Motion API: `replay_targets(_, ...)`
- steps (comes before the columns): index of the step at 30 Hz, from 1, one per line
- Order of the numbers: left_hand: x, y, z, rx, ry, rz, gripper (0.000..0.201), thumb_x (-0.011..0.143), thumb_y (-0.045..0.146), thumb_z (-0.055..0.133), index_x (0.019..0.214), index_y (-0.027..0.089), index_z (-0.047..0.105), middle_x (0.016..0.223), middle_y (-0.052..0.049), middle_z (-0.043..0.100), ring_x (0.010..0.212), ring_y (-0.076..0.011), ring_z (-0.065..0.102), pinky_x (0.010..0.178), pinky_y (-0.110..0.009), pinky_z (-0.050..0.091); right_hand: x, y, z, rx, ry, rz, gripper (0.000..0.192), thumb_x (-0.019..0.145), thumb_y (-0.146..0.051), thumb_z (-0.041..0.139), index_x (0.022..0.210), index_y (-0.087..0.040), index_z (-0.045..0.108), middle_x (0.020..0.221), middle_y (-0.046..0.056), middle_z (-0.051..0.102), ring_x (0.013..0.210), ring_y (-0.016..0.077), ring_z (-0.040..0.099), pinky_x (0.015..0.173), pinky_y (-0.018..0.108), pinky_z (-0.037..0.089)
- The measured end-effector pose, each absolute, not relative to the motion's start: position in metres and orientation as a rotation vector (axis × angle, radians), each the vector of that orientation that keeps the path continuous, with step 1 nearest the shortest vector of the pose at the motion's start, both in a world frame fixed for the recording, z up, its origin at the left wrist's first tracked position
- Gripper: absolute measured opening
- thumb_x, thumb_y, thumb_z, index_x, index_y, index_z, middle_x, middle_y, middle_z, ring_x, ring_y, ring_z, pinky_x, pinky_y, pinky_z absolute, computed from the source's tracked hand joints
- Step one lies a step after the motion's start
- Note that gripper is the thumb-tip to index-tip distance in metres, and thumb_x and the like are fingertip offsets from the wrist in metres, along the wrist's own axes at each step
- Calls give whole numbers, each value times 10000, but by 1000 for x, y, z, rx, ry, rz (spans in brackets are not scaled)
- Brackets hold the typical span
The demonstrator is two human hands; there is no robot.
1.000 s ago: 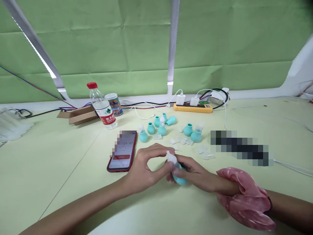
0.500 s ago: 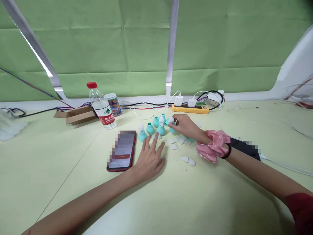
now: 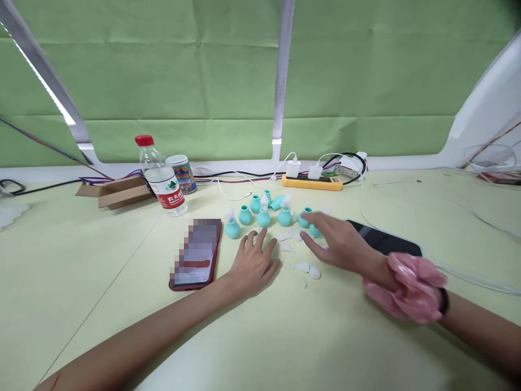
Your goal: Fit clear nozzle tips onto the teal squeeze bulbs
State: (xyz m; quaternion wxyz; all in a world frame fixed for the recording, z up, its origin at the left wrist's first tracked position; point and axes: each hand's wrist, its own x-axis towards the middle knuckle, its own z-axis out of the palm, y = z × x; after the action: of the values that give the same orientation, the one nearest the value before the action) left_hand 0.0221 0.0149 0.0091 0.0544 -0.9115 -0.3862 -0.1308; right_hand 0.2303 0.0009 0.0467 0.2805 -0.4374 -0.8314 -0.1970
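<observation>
My left hand lies palm down on the table, fingers spread, holding nothing. In front of its fingertips stand several small turquoise bulb-shaped pots, among them one with a white piece on top, an open-necked one and another with a white top. Slightly to the right, a further pot carries a translucent white piece. My right hand is open, thumb and fingers apart, beside a turquoise pot and partly over another. One turquoise piece lies on its side behind.
White flakes are scattered between my hands. A phone lies left of my left hand; a dark phone lies beyond my right wrist. Behind stand a water bottle, a can, a cardboard box and a yellow power strip with cables.
My right hand has come away from the white-topped pot, moving right and nearer to me, its fingers opening. My left hand stays on the table. The view has shifted slightly.
</observation>
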Motion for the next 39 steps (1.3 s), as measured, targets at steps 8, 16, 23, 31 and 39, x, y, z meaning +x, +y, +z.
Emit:
replay_targets(8, 32, 15, 4, -2904, -1169, -437, 446, 851, 362, 305, 1246, 156, 316, 1329, -161, 268, 1161, -344, 288, 905, -522, 291, 265, -35, 8, -1382, -2424, -143, 346, 831, -309, 401, 1139, -153, 388, 1077, 129, 500, 998, 238, 457, 820, 410, 429)
replay_targets(16, 59, 22, 24, -2801, -1160, -494, 349, 865, 277, 273, 1170, 169, 405, 1237, -120, 413, 998, -261, 454, 767, -429, 430, 236, -24, 6, -1290, -2231, 78, 336, 826, -304, 397, 1130, -163, 370, 1114, 135, 409, 1070, 233, 379, 883, 410, 381)
replay_targets(23, 93, 51, 60, -2426, -592, -424, 267, 778, 72, 357, 926, 89, 578, 1256, -156, 416, 1140, -272, 329, 894, -503, 295, 230, -10, 6, -1216, -2419, 4, 356, 799, -376, 430, 1089, -171, 445, 1110, 120, 468, 1009, 263, 402, 840, 455, 375)
replay_targets(31, 137, 98, 69, -2460, -562, 24, 139, 675, 89, 548, 704, 158, 666, 721, -73, 673, 1030, -312, 420, 903, -599, 180, 228, -18, 4, -1177, -2388, -93, 330, 767, -349, 484, 1033, -155, 504, 1096, 133, 483, 1005, 258, 440, 805, 421, 410)
replay_targets(39, 137, 102, 68, -2505, -502, -19, 229, 679, 4, 521, 700, 196, 645, 748, -44, 656, 1038, -274, 413, 914, -581, 183, 230, -20, 2, -1131, -2306, -223, 288, 779, -277, 460, 1037, -155, 502, 1137, 133, 500, 1016, 245, 478, 751, 376, 473)
